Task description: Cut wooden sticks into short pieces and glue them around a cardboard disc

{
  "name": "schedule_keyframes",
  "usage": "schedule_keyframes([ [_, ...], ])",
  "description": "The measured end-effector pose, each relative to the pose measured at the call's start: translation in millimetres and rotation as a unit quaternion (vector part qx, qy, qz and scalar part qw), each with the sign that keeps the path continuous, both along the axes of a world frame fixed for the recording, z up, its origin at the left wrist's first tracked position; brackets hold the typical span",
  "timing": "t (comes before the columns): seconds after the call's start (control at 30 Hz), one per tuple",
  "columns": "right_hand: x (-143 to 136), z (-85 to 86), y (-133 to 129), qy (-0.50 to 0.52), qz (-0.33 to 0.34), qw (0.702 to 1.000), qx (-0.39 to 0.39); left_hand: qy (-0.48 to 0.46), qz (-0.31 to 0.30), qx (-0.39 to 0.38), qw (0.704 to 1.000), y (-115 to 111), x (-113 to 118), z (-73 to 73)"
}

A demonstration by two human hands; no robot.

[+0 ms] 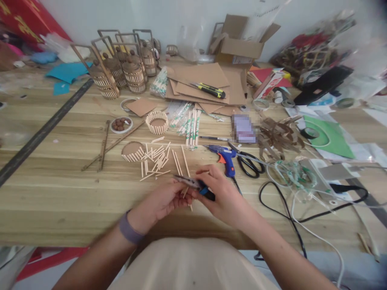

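Near the table's front edge, my right hand (222, 197) is closed around pliers (207, 192) with dark blue-and-black handles. Their metal jaws point left, over my left hand (165, 199), whose fingers pinch thin wooden sticks (185, 192). The fingers partly hide these sticks, and whether the jaws touch them I cannot tell. Just beyond lie loose short stick pieces (159, 157) and a few longer sticks (176, 163). Behind the pieces are a cardboard disc partly edged with upright sticks (133, 151) and a fully ringed one (157, 122).
A blue glue gun (225, 157) and black scissors (250, 163) lie right of centre, near tangled cables (281, 205). Wrapped chopsticks (192, 127), a bowl of brown balls (121, 125) and a utility knife on cardboard (210, 89) sit farther back. Handled stick lanterns (134, 76) stand back left.
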State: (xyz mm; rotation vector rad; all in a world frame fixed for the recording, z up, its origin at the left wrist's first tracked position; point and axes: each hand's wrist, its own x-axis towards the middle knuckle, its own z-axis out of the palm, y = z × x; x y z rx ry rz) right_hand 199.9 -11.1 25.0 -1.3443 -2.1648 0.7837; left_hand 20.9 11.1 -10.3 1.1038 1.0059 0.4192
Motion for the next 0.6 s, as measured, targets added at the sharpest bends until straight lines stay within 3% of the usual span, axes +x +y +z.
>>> schedule_keyframes([
  [0.1,23.2,-8.7,3.5,-0.117,-0.129,0.984,0.045,0.017,0.061,-0.017,0.998,4.9,-20.5,4.9],
  [0.17,41.9,-14.4,6.6,-0.256,-0.225,0.938,0.058,0.101,0.110,0.104,0.983,10.6,-37.9,7.2],
  [0.2,49.7,-17.1,8.1,-0.311,-0.257,0.913,0.056,0.173,0.127,0.179,0.960,13.9,-45.9,7.0],
  [0.27,59.8,-22.0,11.0,-0.375,-0.291,0.879,0.038,0.322,0.128,0.315,0.884,20.5,-57.5,3.1],
  [0.37,60.1,-26.7,15.3,-0.376,-0.295,0.878,-0.010,0.411,0.089,0.502,0.756,26.0,-56.4,-6.8],
  [0.43,55.8,-26.4,18.7,-0.365,-0.295,0.882,-0.044,0.423,0.066,0.572,0.700,24.1,-42.2,-11.8],
  [0.6,60.6,-9.9,30.2,-0.339,-0.319,0.879,-0.100,0.383,-0.150,0.614,0.673,10.1,18.1,-15.2],
])
